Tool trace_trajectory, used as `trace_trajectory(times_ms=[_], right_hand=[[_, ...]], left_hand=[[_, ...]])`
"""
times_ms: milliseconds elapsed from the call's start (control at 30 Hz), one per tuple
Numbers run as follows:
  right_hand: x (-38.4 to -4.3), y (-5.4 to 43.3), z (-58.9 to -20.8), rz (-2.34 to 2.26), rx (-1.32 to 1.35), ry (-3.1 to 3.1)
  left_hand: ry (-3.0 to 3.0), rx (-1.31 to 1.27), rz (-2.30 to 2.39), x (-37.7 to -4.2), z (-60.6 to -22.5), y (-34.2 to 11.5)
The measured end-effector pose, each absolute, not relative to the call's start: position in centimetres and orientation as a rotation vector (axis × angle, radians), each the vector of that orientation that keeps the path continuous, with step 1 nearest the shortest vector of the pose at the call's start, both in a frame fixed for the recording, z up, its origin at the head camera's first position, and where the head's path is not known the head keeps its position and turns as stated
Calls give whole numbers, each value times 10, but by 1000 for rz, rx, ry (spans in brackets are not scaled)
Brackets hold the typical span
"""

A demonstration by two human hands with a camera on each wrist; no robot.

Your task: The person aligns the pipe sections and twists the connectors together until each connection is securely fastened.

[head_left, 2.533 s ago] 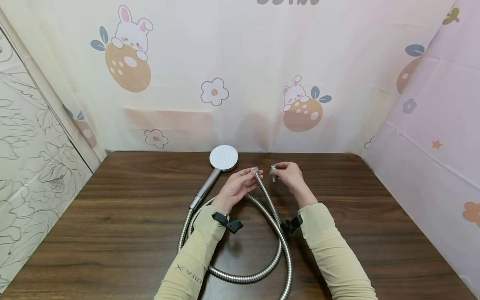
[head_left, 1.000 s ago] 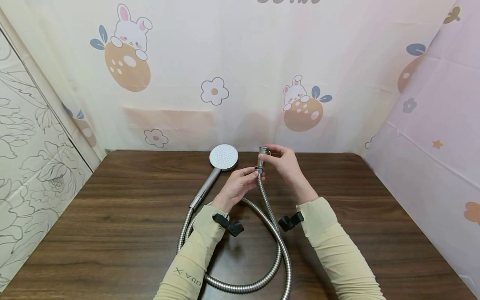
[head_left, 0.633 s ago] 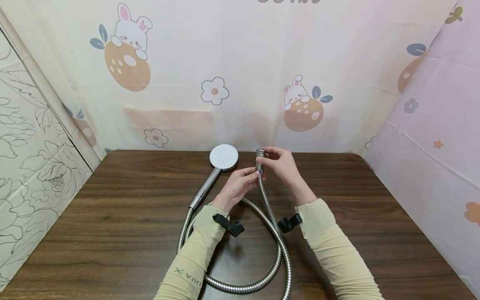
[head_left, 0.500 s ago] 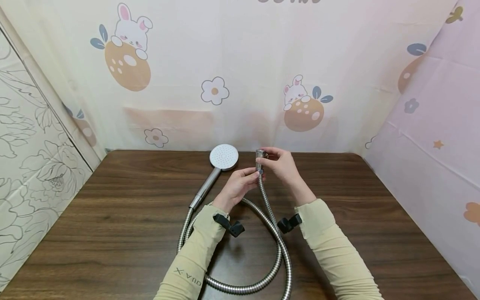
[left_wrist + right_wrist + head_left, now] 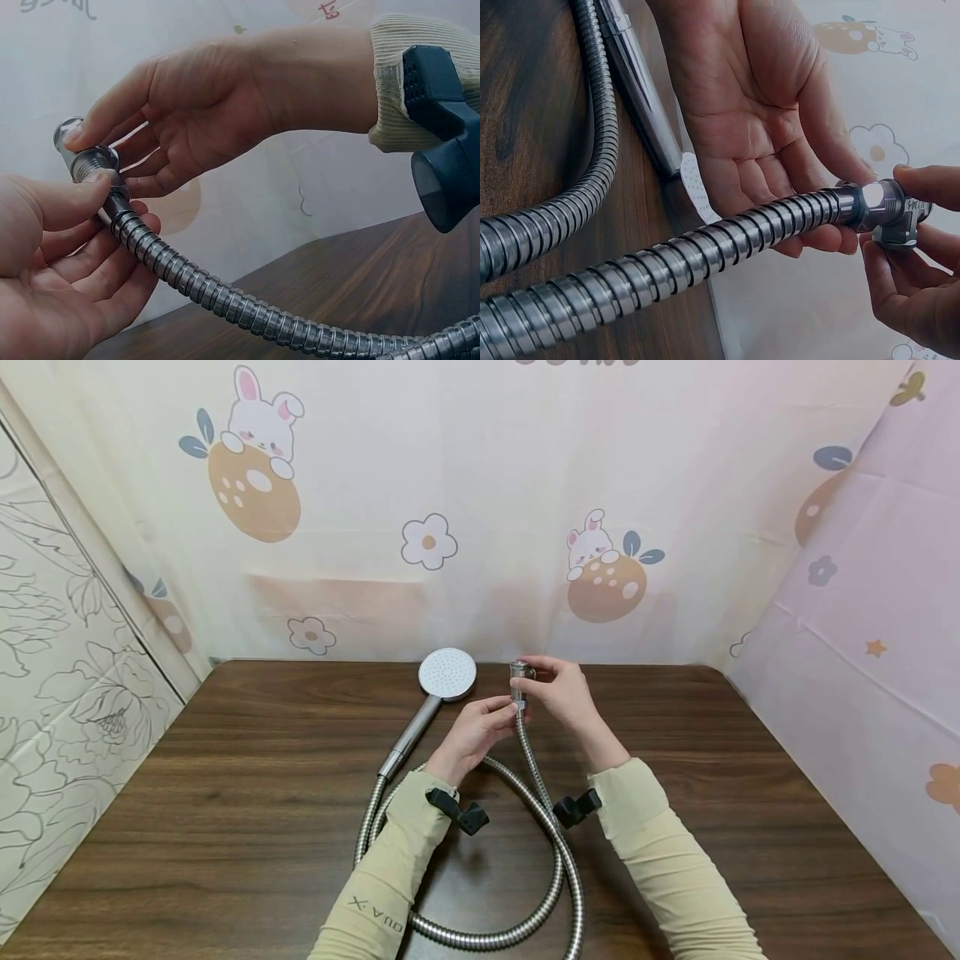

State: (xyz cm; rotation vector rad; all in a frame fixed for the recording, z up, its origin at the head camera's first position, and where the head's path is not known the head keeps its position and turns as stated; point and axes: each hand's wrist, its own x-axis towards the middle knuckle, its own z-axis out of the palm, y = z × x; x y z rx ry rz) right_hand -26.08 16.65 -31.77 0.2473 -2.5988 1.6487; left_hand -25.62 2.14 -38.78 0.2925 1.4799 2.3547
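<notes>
My left hand (image 5: 470, 733) pinches the hex nut (image 5: 871, 201) on the free end of a ribbed metal shower hose (image 5: 528, 752) between thumb and fingers. Just above it, my right hand (image 5: 564, 693) grips a small chrome tee-shaped pipe fitting (image 5: 519, 672) with thumb and fingertips. The fitting stands in line with the hose end, its lower end at the nut. Some thread (image 5: 91, 163) shows between the two in the left wrist view. A side stub (image 5: 896, 238) juts from the fitting, partly covered by the right fingers.
A round white-faced hand shower (image 5: 447, 674) lies on the dark wooden table (image 5: 225, 793), joined to the hose's other end. The hose loops (image 5: 480, 939) across the table below the forearms. Behind the table hangs a printed curtain (image 5: 360, 460).
The right hand has brought the fitting from the right, over the hose end, then down onto the nut. The left hand has barely moved. Over the last half second the fitting has sunk slightly.
</notes>
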Motion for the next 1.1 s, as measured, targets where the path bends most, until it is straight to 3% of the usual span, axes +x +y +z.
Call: trace_trajectory(times_ms=[1100], right_hand=[[-263,169,-323,1735,157,-2577]], left_hand=[[1439,318,2348,-252,-388,20]])
